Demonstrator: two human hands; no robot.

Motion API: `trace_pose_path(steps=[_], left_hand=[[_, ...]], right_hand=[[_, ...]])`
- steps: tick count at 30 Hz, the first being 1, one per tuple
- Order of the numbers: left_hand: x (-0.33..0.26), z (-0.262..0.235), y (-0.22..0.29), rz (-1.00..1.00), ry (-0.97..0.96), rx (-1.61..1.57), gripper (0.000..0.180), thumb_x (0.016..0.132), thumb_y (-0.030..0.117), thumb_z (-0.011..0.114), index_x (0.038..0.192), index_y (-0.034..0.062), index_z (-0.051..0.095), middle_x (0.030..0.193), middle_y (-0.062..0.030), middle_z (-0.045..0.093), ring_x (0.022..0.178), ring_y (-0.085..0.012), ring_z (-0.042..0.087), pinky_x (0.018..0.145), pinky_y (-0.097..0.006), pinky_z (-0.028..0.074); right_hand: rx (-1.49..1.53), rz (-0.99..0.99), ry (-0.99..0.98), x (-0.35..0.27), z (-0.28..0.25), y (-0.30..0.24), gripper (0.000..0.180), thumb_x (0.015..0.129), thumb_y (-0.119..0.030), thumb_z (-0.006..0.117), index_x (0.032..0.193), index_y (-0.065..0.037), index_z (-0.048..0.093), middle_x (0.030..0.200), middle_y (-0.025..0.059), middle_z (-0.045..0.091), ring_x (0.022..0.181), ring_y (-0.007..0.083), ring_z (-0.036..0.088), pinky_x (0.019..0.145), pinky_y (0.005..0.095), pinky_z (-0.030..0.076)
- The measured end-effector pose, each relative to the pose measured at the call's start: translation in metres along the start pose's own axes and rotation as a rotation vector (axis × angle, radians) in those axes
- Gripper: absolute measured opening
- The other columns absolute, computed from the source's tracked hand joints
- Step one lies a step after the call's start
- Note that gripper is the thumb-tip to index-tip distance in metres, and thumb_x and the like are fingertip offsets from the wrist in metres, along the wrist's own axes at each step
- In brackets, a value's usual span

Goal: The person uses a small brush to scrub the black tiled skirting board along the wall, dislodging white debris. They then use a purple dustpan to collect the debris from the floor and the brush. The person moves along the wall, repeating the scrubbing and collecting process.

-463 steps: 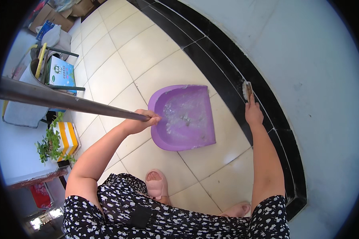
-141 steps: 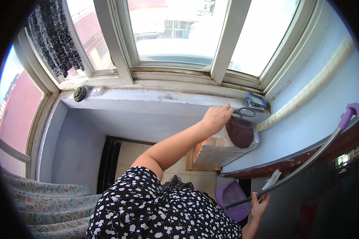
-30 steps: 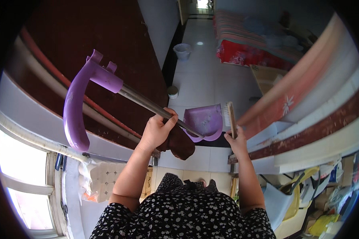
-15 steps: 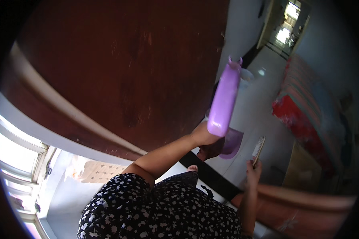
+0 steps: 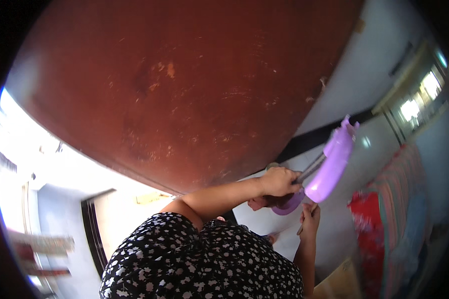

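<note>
Out in front, my left hand (image 5: 279,181) is closed round a dark, rod-like handle (image 5: 313,168) beside a long lilac plastic piece (image 5: 329,172). This piece is rounded at its near end and has small prongs at its far end; its exact kind is unclear. Just below the near end, my right hand (image 5: 309,218) is closed round a brush, whose thin handle (image 5: 300,229) shows under the fingers. Its white bristled head, visible earlier, is now hidden, apparently behind the lilac piece. Lower down, a purple plastic object (image 5: 290,205) is partly covered by my left hand.
A large reddish-brown scuffed panel (image 5: 184,99) fills the upper left. Red and striped cloths (image 5: 369,214) hang or lie at the right. A doorway (image 5: 419,99) shows far right, bright windows (image 5: 15,129) at the left, and a tan board (image 5: 339,283) at lower right.
The view has swung, so the brown panel appears larger. The lilac piece has turned, exposing its dark handle. My right hand has come up close to its near end, hiding the brush's bristles.
</note>
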State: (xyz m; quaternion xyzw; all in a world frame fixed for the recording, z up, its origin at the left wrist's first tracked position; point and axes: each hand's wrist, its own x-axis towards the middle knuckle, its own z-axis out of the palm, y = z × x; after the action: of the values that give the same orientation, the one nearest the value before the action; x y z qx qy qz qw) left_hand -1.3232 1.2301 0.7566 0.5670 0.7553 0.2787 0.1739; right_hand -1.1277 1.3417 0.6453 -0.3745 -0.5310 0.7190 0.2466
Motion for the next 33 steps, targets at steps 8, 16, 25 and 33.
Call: trace_pose_path(steps=[8, 16, 25, 33], left_hand=[[0.085, 0.065, 0.052, -0.199, 0.213, -0.072, 0.033, 0.081, 0.037, 0.055, 0.106, 0.0148, 0.059, 0.074, -0.0169, 0.063, 0.07, -0.0353, 0.062, 0.066, -0.044, 0.05], [0.157, 0.11, 0.08, -0.225, 0.254, -0.141, 0.032, 0.079, 0.033, 0.056, 0.102, 0.0115, 0.061, 0.074, -0.0159, 0.064, 0.069, -0.0323, 0.063, 0.065, -0.042, 0.05], [0.283, 0.135, 0.046, -0.18, 0.073, -0.125, 0.041, 0.086, 0.037, 0.052, 0.121, 0.0167, 0.054, 0.085, -0.0165, 0.065, 0.076, -0.0294, 0.065, 0.07, -0.04, 0.052], [0.419, 0.177, 0.082, -0.239, 0.024, -0.429, 0.026, 0.088, 0.029, 0.054, 0.108, 0.0123, 0.051, 0.074, -0.0074, 0.062, 0.08, -0.0199, 0.063, 0.072, -0.034, 0.049]], right_hand=[[-0.124, 0.275, -0.21, 0.114, -0.085, -0.028, 0.024, 0.088, -0.016, 0.055, 0.106, -0.009, 0.041, 0.088, 0.0038, 0.052, 0.057, 0.0084, 0.045, 0.043, 0.0205, 0.035], [-0.052, 0.4, -0.525, 0.221, -0.153, -0.004, 0.027, 0.094, -0.028, 0.045, 0.11, -0.007, 0.049, 0.093, 0.0061, 0.059, 0.064, 0.0138, 0.056, 0.051, 0.0251, 0.044], [0.204, 0.409, -0.58, 0.324, -0.173, -0.037, 0.03, 0.094, -0.028, 0.046, 0.113, -0.006, 0.05, 0.096, 0.006, 0.058, 0.078, 0.0152, 0.057, 0.064, 0.0266, 0.047], [0.689, 0.533, -0.455, 0.413, -0.238, -0.073, 0.029, 0.096, -0.023, 0.044, 0.115, -0.003, 0.052, 0.11, 0.0077, 0.056, 0.102, 0.0184, 0.054, 0.089, 0.0294, 0.044]])
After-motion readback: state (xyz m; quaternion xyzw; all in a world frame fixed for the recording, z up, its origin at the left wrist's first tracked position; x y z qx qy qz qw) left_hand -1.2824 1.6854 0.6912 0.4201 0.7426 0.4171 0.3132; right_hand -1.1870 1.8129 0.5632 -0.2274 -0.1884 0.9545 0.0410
